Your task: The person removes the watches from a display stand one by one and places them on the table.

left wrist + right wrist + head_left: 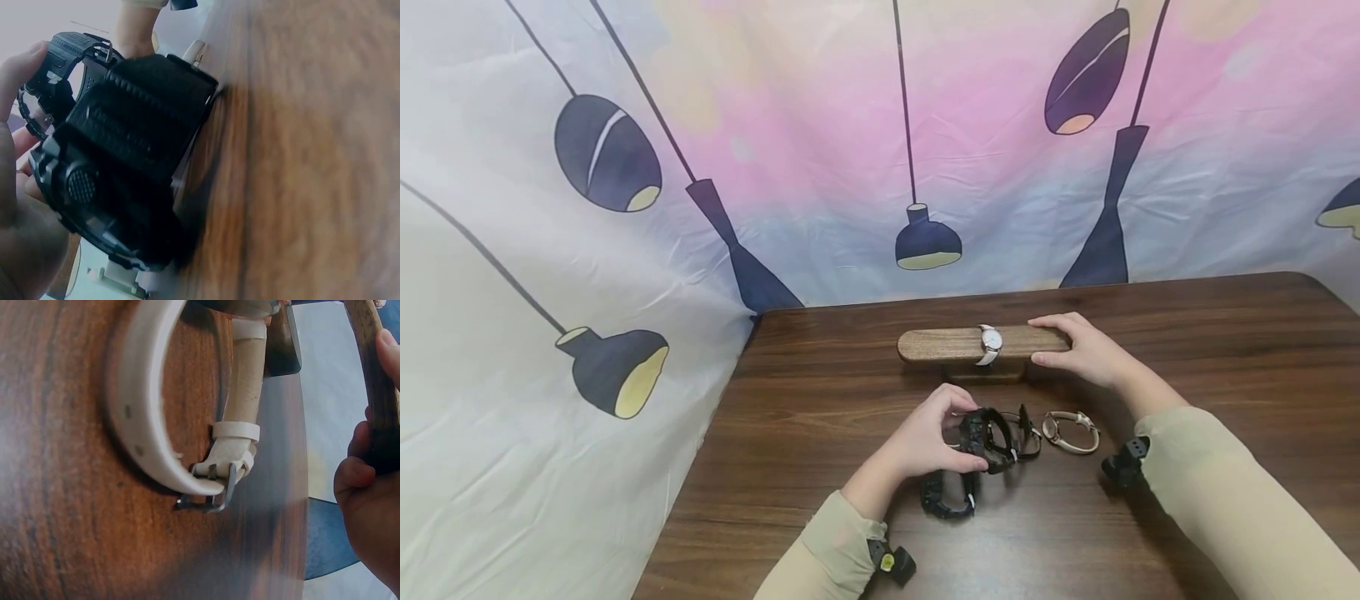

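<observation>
My left hand (925, 435) pinches a chunky black watch (976, 435) between thumb and fingers, its strap standing in a loop. Closer to me on the table lies a second black watch (949, 507), which looms large and dark in the left wrist view. At the back, my right hand (1093, 354) grips the right end of a wooden watch stand (936, 344), thumb in front and fingers behind. Around the stand's bar sits a white-strapped watch (992, 340). In the right wrist view a watch with a pale buckled strap (244, 394) lies nearest the camera.
Beside the held watch is a thin dark-strapped watch (1032, 442), partly hidden by it. The pale-strapped watch (1081, 448) lies to its right, in front of the stand. All rest on a dark wooden table (790, 467), with a lamp-patterned cloth (835, 150) hanging behind.
</observation>
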A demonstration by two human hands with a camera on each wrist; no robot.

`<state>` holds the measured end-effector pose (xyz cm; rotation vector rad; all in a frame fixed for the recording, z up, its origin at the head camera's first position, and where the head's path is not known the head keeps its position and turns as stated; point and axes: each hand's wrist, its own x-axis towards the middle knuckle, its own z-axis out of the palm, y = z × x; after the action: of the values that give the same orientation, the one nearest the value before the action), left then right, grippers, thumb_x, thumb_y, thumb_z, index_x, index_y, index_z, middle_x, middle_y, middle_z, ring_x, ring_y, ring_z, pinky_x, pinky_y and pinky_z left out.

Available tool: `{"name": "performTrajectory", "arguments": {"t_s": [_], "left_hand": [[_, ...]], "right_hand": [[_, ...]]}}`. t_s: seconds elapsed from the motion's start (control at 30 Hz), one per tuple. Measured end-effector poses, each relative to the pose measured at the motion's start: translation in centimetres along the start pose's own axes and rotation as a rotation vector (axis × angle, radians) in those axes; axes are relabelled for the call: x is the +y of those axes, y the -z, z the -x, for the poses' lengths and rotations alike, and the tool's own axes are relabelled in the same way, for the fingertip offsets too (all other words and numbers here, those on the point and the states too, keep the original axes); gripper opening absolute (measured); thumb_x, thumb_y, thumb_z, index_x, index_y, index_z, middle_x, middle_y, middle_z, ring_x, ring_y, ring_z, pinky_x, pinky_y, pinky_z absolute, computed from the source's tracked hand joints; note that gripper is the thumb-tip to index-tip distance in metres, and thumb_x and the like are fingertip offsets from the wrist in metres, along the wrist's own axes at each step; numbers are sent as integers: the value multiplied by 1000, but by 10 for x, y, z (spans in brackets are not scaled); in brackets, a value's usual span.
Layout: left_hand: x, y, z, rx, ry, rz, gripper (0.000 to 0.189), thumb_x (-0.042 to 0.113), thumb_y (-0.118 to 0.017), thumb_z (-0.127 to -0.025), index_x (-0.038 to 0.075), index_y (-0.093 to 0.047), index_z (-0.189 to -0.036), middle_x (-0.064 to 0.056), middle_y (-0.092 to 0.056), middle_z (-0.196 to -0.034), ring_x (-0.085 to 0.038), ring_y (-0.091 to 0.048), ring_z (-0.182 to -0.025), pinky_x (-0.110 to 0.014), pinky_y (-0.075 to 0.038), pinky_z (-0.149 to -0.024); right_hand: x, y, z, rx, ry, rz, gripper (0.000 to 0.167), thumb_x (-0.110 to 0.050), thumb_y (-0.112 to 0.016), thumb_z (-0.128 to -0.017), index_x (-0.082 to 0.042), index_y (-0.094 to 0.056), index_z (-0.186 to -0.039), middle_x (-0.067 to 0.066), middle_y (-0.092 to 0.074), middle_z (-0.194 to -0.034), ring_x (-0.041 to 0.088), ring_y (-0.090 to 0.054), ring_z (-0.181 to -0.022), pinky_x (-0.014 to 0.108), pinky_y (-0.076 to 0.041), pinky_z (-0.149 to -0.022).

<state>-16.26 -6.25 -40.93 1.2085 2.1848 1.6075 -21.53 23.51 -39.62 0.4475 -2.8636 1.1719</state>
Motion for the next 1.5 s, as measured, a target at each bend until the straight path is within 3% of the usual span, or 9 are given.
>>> {"name": "performTrajectory", "arguments": {"t_s": [0.13,0.37,0.53,0.67,0.77,0.9,1.27,1.5], "left_hand": [[5,-5,0,-38,5,-48,56,0,-85,-61,2,-49,-104,-8,-47,-112,-13,-48,-106,-27,-42,-94],[12,-9,1,-109,3,-284,58,17,-87,-64,6,-49,-107,-2,-48,-112,-9,-47,-106,-22,-40,-93],[18,-12,1,-100,8,-349,58,22,-87,-63,7,-50,-106,0,-48,-111,-8,-48,-104,-20,-39,-92],[26,-20,1,-93,-36,-420,60,29,-88,-62,11,-50,-105,2,-49,-109,-5,-48,-103,-17,-38,-91],[31,-27,1,-106,-55,-448,60,32,-88,-61,14,-50,-104,4,-48,-108,-2,-48,-101,-14,-38,-89],[32,-32,2,-125,-9,-436,58,32,-88,-61,16,-50,-102,7,-47,-106,1,-47,-98,-13,-37,-88],[32,-27,5,-178,62,-495,55,35,-85,-64,14,-50,-101,7,-46,-106,-2,-48,-98,-14,-38,-87],[35,-34,3,-244,78,-559,55,37,-84,-66,13,-48,-100,5,-45,-106,-3,-49,-95,-13,-39,-85]], "right_hand": [[-1,0,0,-1,-2,-3,63,-40,-69,-84,-10,-47,-135,21,-37,-132,37,-37,-120,56,-30,-95],[1,0,0,-5,-7,-2,64,-42,-68,-84,-11,-46,-136,21,-36,-134,38,-37,-121,57,-30,-95],[1,-1,0,-1,-4,1,63,-41,-68,-84,-11,-47,-136,20,-37,-133,38,-37,-121,56,-30,-95],[2,0,0,1,-3,5,63,-41,-69,-84,-11,-47,-136,20,-38,-133,37,-37,-120,56,-30,-96],[1,0,0,6,-3,1,63,-40,-69,-84,-11,-47,-135,20,-38,-132,37,-38,-119,55,-31,-95],[0,0,0,6,-1,-6,63,-40,-69,-84,-10,-47,-136,21,-38,-132,36,-39,-118,54,-31,-94],[2,-2,0,4,2,-4,64,-40,-69,-84,-10,-47,-136,21,-38,-132,36,-38,-119,55,-31,-95],[3,-1,-1,7,1,-3,64,-41,-70,-83,-11,-47,-136,20,-39,-131,36,-40,-117,55,-32,-93]]}}
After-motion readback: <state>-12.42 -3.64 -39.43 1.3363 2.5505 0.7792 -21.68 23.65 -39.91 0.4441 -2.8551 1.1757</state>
